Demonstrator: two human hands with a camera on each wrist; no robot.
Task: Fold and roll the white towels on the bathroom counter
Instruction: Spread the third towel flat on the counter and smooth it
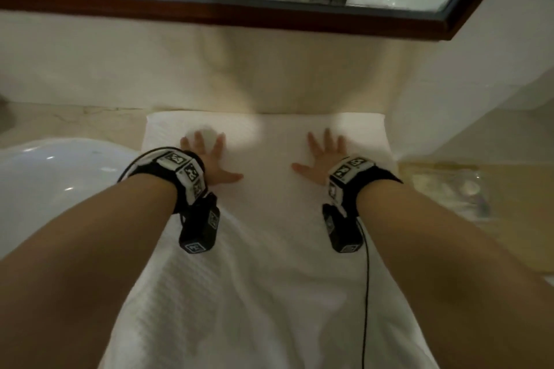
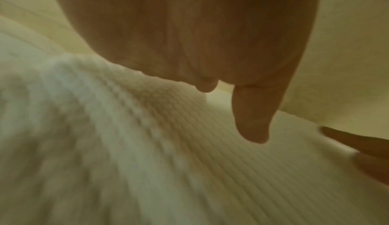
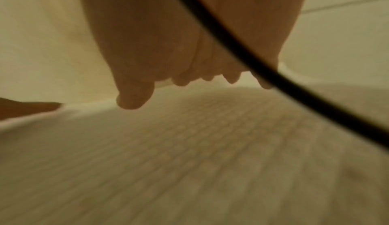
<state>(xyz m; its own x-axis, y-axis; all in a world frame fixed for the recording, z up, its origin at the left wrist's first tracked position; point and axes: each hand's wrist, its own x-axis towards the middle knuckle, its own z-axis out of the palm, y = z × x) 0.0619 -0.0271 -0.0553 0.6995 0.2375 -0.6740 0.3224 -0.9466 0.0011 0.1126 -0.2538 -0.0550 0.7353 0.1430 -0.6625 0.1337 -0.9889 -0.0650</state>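
A white waffle-weave towel (image 1: pixel 266 249) lies lengthwise on the counter, its far edge near the wall and its near end running out of the bottom of the head view. My left hand (image 1: pixel 209 156) presses flat on its far left part, fingers spread. My right hand (image 1: pixel 322 156) presses flat on the far right part, fingers also spread. In the left wrist view the left hand (image 2: pixel 210 45) lies on the ribbed towel (image 2: pixel 189 162). The right wrist view shows the right hand (image 3: pixel 189 53) flat on the towel (image 3: pixel 189 162), crossed by a black cable (image 3: pixel 242 58).
A white sink basin (image 1: pixel 54 183) lies left of the towel. The beige counter (image 1: pixel 75 120) runs along a cream wall (image 1: pixel 269 69) under a wood-framed mirror (image 1: pixel 209 13). A clear plastic packet (image 1: pixel 449 186) sits on the counter at the right.
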